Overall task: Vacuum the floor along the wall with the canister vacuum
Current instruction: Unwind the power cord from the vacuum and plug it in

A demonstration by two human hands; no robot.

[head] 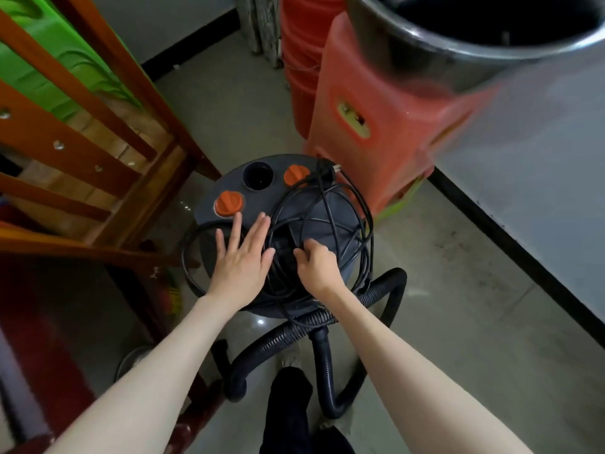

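The dark grey canister vacuum (340, 211) stands on the floor in front of me, with two orange knobs (229, 202) and an open hose port (258, 175) on its lid. A black power cord (330, 204) lies coiled over the top, its plug (325, 168) at the far rim. My left hand (244, 260) rests flat on the lid with fingers straight. My right hand (316, 262) has its fingers curled into the cord loops at the black handle (283, 244). A black ribbed hose (389, 290) loops on the floor near my feet.
Wooden chair frames (98, 152) and green plastic stand close on the left. Stacked red plastic stools (376, 126) and a black bin (458, 34) stand behind the vacuum. The grey wall with black baseboard (523, 244) runs along the right. Grey floor (442, 322) lies open to the right.
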